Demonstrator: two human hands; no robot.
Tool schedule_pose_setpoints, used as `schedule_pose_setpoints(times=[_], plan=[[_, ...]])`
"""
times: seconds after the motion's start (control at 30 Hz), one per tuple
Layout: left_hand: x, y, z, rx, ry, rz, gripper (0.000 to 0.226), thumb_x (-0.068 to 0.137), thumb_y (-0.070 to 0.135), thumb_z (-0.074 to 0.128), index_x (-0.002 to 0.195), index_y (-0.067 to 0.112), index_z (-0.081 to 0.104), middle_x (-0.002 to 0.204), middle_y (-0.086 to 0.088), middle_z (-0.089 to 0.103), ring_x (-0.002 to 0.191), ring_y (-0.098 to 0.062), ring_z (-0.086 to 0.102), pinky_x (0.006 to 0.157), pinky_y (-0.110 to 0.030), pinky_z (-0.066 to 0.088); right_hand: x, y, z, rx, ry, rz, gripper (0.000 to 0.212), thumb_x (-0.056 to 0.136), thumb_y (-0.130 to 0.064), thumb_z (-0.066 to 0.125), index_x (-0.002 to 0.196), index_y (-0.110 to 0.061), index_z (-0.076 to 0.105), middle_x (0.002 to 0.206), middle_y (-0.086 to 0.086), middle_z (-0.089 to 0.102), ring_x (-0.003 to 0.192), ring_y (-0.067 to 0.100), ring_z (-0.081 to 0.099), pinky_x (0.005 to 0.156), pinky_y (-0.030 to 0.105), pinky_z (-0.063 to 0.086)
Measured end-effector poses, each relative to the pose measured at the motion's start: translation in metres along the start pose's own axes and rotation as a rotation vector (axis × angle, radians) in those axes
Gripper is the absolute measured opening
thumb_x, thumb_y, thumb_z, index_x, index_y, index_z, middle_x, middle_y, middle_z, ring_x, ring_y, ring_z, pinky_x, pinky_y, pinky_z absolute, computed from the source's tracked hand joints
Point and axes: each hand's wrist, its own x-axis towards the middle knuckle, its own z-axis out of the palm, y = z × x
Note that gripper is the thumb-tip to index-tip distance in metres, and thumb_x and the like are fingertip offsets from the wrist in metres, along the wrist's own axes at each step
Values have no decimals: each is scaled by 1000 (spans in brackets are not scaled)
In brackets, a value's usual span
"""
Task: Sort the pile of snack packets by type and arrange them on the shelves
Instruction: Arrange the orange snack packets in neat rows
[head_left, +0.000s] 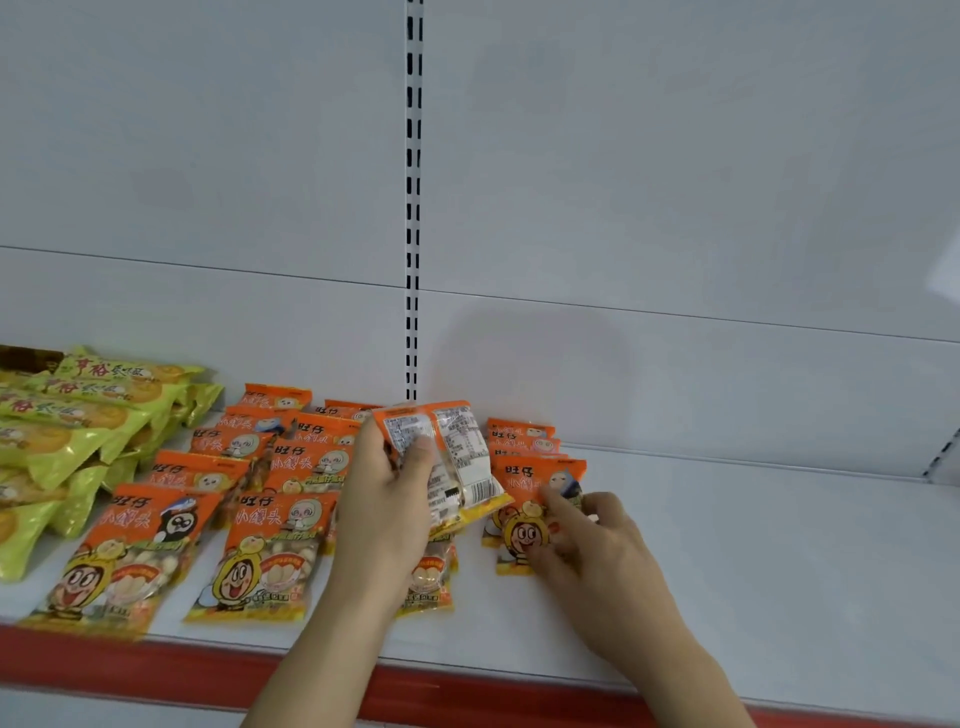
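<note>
My left hand (387, 499) grips a small stack of orange snack packets (457, 457), held back side up above the white shelf (753, 561). My right hand (587, 540) lies on the front orange packet (524, 499) of a short row at the right, fingers bent and touching its face. Several more orange packets (265, 551) lie in overlapping rows left of my hands. Yellow-green snack packets (78, 415) are piled at the far left of the same shelf.
The shelf has a red front edge strip (156, 670). A slotted upright (413, 208) runs down the white back panel. The right part of the shelf surface is bare white.
</note>
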Motion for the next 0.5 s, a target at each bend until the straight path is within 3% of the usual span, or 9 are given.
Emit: schedule_pose_setpoints(times=[0.1,0.2,0.37,0.43,0.5], plan=[[-3,-4,1,4,-9,-9,25,95,51,59,101,27,57,101,-9,71,95,-34,72,83,-64,58,-3,2,-3,-122,-59,9,61,97,-55,49,153,-47,26,137,-5,32,125,18,38,98,26,39],[-5,-7,2,-29,-53,-32,6,100,44,58,103,38,59,104,6,74,101,-22,73,88,-58,59,-6,1,-5,-170,-80,-9,59,97,-59,46,151,-49,26,144,-6,25,127,18,36,99,26,41],[-4,-14,0,-65,-73,6,76,75,79,55,134,31,52,133,6,67,126,-24,63,102,-57,53,-8,-1,-4,-221,-75,-16,60,95,-67,39,150,-49,24,155,-5,14,131,21,34,101,31,42],[-4,-22,1,-58,-88,-5,94,70,91,54,141,30,47,142,4,61,133,-25,58,106,-57,50,-8,-1,-5,-201,-78,-6,62,94,-67,41,150,-48,23,158,-4,9,135,22,32,104,34,41],[-6,-20,2,-47,-128,-23,98,69,96,50,145,35,43,151,4,54,140,-25,52,110,-57,46,-12,-6,-10,-110,23,7,63,93,-68,41,150,-44,28,156,-6,15,133,18,33,103,32,41]])
